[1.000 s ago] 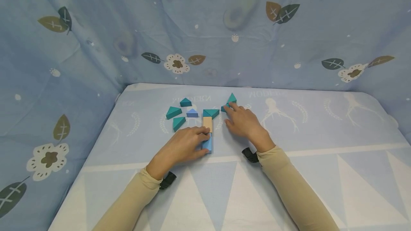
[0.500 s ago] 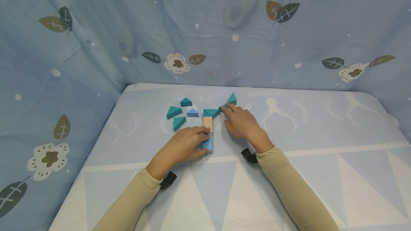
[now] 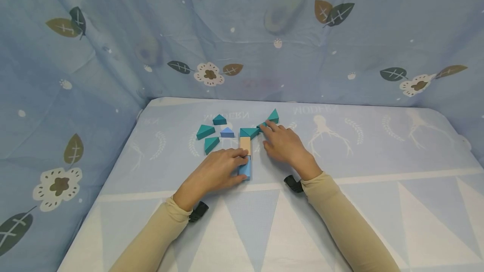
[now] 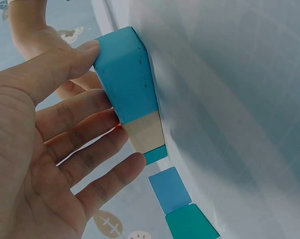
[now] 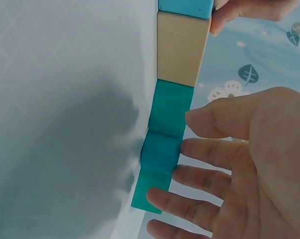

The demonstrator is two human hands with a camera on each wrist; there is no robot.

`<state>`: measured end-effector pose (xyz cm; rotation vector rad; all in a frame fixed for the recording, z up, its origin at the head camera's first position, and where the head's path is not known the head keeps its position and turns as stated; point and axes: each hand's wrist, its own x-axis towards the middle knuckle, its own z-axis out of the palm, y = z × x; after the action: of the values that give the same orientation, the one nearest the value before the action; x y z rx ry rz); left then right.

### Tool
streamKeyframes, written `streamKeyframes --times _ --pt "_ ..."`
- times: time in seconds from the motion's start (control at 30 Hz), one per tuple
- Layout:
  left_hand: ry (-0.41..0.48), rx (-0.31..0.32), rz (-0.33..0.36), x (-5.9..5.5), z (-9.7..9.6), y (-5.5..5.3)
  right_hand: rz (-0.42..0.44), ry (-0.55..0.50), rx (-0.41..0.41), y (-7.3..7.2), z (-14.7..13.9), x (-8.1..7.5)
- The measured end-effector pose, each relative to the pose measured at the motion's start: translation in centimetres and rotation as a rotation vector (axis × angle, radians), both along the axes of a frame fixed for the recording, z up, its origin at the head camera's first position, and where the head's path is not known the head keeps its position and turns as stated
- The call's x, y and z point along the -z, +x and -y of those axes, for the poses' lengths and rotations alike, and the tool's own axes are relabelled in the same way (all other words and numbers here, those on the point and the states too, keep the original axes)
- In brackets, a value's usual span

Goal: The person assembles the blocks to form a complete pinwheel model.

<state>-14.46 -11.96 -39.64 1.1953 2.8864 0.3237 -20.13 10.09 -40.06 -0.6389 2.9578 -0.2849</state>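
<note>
A blue block (image 3: 245, 168) and a plain wooden block (image 3: 245, 145) lie end to end. Beyond them lie teal triangular blocks (image 3: 248, 132), forming a crosspiece. My left hand (image 3: 222, 169) rests on the blue block, thumb at its near end, with the other fingers along the blue and wooden blocks. The fingertips of my right hand (image 3: 286, 145) touch a darker teal block (image 5: 161, 151), which meets the crosspiece on its right. Past it sits a teal triangular block (image 3: 274, 116), beside the right fingertips. The right fingers are fairly straight.
Left of the row lie a small blue triangular block (image 3: 227, 132) and loose teal triangular blocks (image 3: 205, 132). A patterned cloth (image 3: 378, 146) covers the table, and a printed blue curtain (image 3: 242, 32) rises behind its far edge.
The right fingers have slid the darker teal block slightly left, up to the crosspiece. My left hand has stayed in place on the blue block.
</note>
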Motion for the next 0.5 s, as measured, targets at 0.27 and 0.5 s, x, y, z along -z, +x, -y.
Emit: streamKeyframes --times 0.27,0.5 --pt "-0.002 -0.007 0.006 0.07 0.06 0.05 -0.025 0.023 -0.015 -0.1 0.2 0.37" --pt "-0.006 -0.008 0.001 -0.18 0.04 0.01 -0.019 0.031 -0.025 -0.08 0.54 0.4"
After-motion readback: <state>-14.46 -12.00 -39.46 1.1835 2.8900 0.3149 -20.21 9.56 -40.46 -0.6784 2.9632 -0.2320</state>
